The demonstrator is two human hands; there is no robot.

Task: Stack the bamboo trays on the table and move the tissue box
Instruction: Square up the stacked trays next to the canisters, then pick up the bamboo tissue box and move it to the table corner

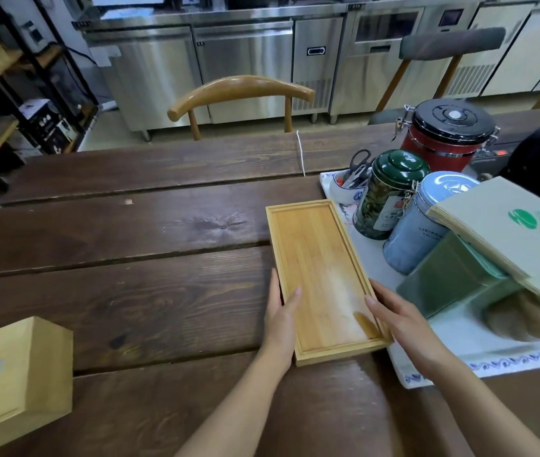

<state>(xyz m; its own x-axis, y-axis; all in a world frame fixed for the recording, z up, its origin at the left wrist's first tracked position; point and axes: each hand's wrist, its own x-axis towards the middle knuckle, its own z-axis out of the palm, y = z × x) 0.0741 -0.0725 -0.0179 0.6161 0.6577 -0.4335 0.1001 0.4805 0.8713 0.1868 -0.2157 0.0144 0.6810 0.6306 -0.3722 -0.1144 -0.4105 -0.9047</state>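
A long bamboo tray [314, 258] lies on the dark wooden table [130, 258], right of centre, its far end pointing away from me. It looks thick at the near edge, so it may be more than one tray stacked; I cannot tell. My left hand [281, 321] grips its left rim near the front, thumb over the edge. My right hand [400, 321] grips the right rim the same way. A bamboo tissue box [15, 377] with an oval slot stands at the table's near left corner, apart from both hands.
Just right of the tray lies a white cloth [459, 344] with a green tin [387, 192], a blue-grey canister [416, 225], a red canister [443, 136], a green box with paper sheets [499, 225], and scissors. A wooden chair [239, 94] stands behind the table.
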